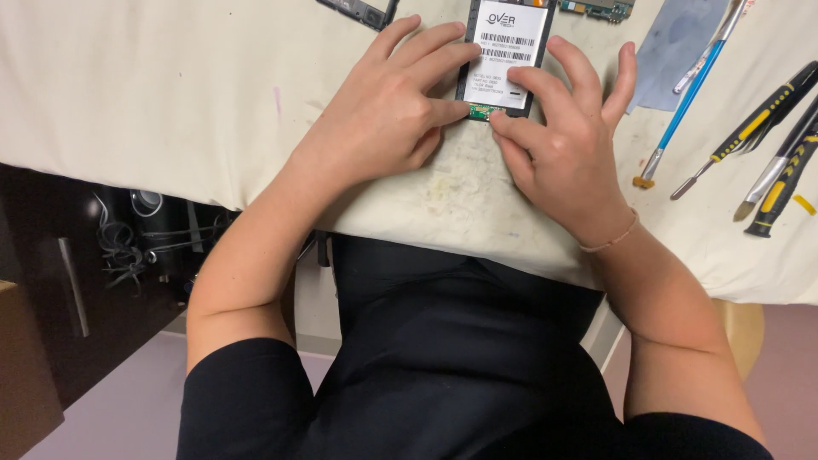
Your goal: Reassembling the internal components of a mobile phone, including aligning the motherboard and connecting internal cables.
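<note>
1. My left hand (388, 115) lies on the opened phone (504, 55) from its left side: fingers spread over the left edge and the white label, thumb pressed near the bottom left corner. It pins the phone down; it does not wrap around it or lift it.
2. My right hand (567, 140) comes from the right: index fingertip on the lower part of the label, thumb at the bottom edge, other fingers raised and curled off to the right. It also presses rather than holds; nothing is enclosed in it.
3. Both thumbs meet at the small green circuit strip (482, 111) showing at the phone's bottom end, touching or almost touching it.
4. The phone lies straight ahead of both hands, flat on the cream table cover (170, 94), long axis running away from me, bottom end nearest. Both hands are equally near; its top end is cut off by the frame.
5. Look: dark frame, back off, a white sticker with barcodes covering most of the inside, green board peeking out below it.
6. Right of my right hand, apart from it: a blue-handled tool (686, 98), black-and-yellow screwdrivers (763, 115), a grey sheet (682, 47).
7. Top edge: a dark part (362, 10) to the left and a green board piece (601, 8) to the right, both partly out of view.
8. A thin band sits on my right wrist.
</note>
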